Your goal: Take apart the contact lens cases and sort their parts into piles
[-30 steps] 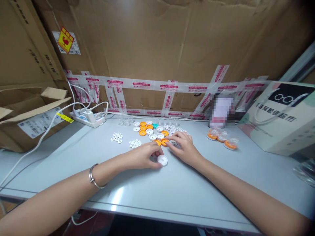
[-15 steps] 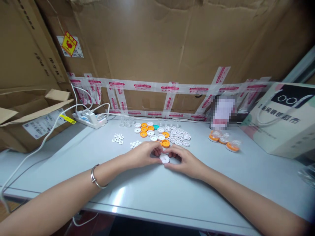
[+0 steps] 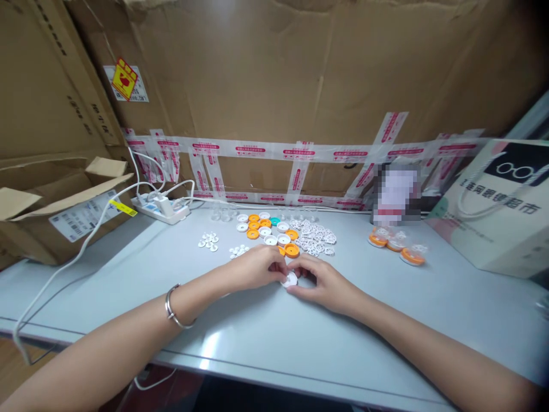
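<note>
A small white round dish-like disc [image 3: 291, 279] is on or just above the table in front of me. My right hand [image 3: 317, 277] grips its right side, thumb at the near edge and fingers curled at the far edge. Over the disc's left part, the fingertips of my left hand [image 3: 268, 267] are pinched together; what they hold, if anything, is hidden. Just beyond my hands lie an orange ring-shaped disc [image 3: 292, 250], a white disc [image 3: 283, 227] and several more like them. A teal disc [image 3: 275, 222] sits among these.
White lattice pieces [image 3: 315, 234] lie right of the discs, small white parts [image 3: 208, 241] to the left. Clear cups [image 3: 223, 214] stand behind. Orange-and-clear assemblies [image 3: 413, 256] sit near a paper bag [image 3: 493, 229]. A power strip [image 3: 165, 212] and an open carton [image 3: 64, 212] are at left.
My left fingers have shifted from the disc's left edge to a pinch over its inside. My right hand still holds the disc. The view has shifted slightly.
</note>
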`<state>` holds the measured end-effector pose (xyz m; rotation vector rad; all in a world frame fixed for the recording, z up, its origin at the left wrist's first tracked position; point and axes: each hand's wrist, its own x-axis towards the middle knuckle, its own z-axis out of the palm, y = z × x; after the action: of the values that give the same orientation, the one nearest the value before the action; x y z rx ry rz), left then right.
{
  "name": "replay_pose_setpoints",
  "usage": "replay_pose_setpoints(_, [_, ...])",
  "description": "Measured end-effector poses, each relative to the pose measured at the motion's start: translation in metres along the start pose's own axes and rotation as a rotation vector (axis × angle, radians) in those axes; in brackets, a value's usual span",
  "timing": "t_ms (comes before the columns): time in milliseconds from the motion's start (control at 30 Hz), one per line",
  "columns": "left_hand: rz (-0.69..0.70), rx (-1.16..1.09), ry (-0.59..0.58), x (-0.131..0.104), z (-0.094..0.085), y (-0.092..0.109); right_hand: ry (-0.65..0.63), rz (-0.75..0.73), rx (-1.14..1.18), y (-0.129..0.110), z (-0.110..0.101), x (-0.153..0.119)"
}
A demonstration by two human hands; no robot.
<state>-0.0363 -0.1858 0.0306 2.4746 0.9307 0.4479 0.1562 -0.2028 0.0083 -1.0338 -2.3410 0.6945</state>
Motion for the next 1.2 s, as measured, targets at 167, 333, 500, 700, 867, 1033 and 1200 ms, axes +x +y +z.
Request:
replay_pose_setpoints(167, [-0.108,-0.029,-0.071,0.002,-0.004,0.002,-0.016,-0.009,0.006,-0.002,0.000,0.000])
replay_pose_setpoints(333, [-0.198,-0.195,-0.089,0.002,-0.001,-0.004,-0.027,0.000,0.007,-0.002,-0.001,0.001])
replay_pose_setpoints(500, [-0.237,-0.330,-0.063,0.002,0.006,-0.010,-0.026,-0.003,0.012,-0.001,-0.001,0.000])
replay_pose_setpoints(700, [-0.240,-0.365,-0.040,0.002,0.009,-0.014,-0.031,-0.016,0.011,-0.001,-0.001,-0.001])
replay_pose_setpoints(867, [-0.225,-0.371,-0.029,0.002,0.008,-0.012,-0.025,-0.019,0.015,0.002,0.000,0.000])
replay_pose_setpoints(1033, [-0.218,-0.369,-0.031,0.001,-0.005,-0.013,-0.022,-0.020,0.019,0.005,0.000,-0.001])
replay_pose_setpoints(1200, [-0.204,-0.169,-0.100,-0.010,-0.045,-0.024,-0.013,-0.008,0.028,0.004,0.001,-0.001])
